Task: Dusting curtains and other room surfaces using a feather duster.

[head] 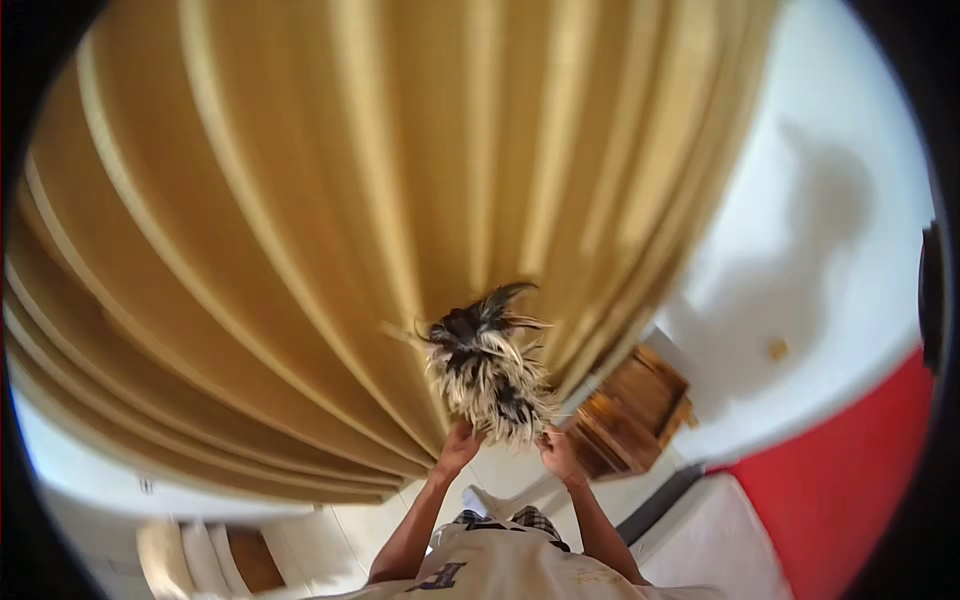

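A feather duster (491,367) with dark and pale feathers stands out in front of my body, its upper end before a yellow-brown pleated curtain (300,187). My left hand (460,448) is at the lower left edge of the feathers, fingers curled; what it grips there is partly hidden. On the lower right edge, my right hand (556,452) has its fingers bent against the feathers. No handle of the duster can be made out.
A wooden cabinet (630,412) stands right of my right hand, by a white wall (750,315) bearing a shadow. A mattress or bed (712,540) is at lower right beside a red surface (847,472). Brown and beige furniture (202,559) sits at lower left on the tiled floor (352,532).
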`<state>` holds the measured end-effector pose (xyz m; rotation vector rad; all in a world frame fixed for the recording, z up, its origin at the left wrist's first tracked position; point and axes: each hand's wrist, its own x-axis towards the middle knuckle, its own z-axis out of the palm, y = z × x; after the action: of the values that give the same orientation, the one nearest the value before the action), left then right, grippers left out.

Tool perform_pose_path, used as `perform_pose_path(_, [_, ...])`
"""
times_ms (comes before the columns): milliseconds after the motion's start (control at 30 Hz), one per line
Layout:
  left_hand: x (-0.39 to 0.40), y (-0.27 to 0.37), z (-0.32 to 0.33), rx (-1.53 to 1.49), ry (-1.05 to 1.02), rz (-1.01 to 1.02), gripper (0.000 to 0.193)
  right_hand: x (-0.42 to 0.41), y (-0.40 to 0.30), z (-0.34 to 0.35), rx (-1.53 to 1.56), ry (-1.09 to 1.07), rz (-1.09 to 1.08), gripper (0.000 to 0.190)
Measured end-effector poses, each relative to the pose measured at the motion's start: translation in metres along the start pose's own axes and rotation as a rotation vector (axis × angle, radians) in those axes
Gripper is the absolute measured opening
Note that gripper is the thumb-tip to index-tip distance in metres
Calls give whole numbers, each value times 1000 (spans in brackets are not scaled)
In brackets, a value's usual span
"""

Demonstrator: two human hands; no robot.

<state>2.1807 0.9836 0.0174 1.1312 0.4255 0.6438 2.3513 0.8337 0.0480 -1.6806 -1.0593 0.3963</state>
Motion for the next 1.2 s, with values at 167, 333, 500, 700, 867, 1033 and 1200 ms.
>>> perform_pose_path(167, [4,8,-17,-94,409,135,29,94,-13,19,-41,-358,96,13])
perform_pose_path(333, [-19,8,-46,55,522,181,27,181,-99,40,304,-511,-98,8])
perform_pose_path(500, [-50,14,-37,108,854,159,30,223,-194,57,691,-485,-338,15])
perform_pose_path(700, [-56,35,12,-44,1102,160,30,219,-257,83,863,-636,-314,15])
perform_pose_path(867, [-71,25,54,-3,1178,106,35,197,-115,159,279,-476,-696,25])
perform_pose_path(1033, [-106,6,76,-33,1278,76,35,140,147,137,-539,-960,-274,34])
perform_pose_path(1200, [-145,6,79,-79,1325,88,33,107,206,82,-410,-960,-195,35])
